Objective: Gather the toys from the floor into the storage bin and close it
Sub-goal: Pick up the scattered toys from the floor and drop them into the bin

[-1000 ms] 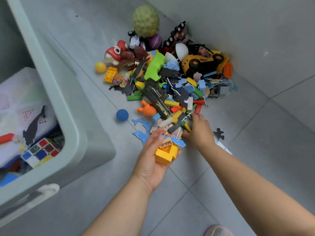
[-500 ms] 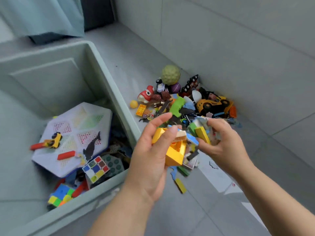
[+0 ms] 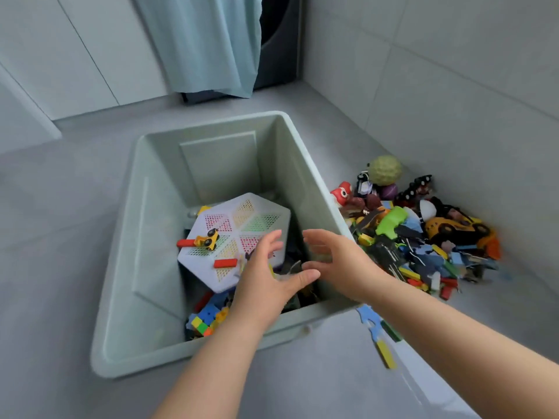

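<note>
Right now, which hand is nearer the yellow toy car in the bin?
Left. The left hand is just right of the yellow toy car; the right hand is farther right, by the storage bin's right wall.

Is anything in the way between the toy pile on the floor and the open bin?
Nothing visible blocks it. The toy pile lies beside the bin, whose top is open; only the bin's wall separates them, so toys go over it.

A pale blue curtain [image 3: 208, 40] hangs before a dark appliance [image 3: 279, 37] by the tiled wall [image 3: 438, 71].
</note>
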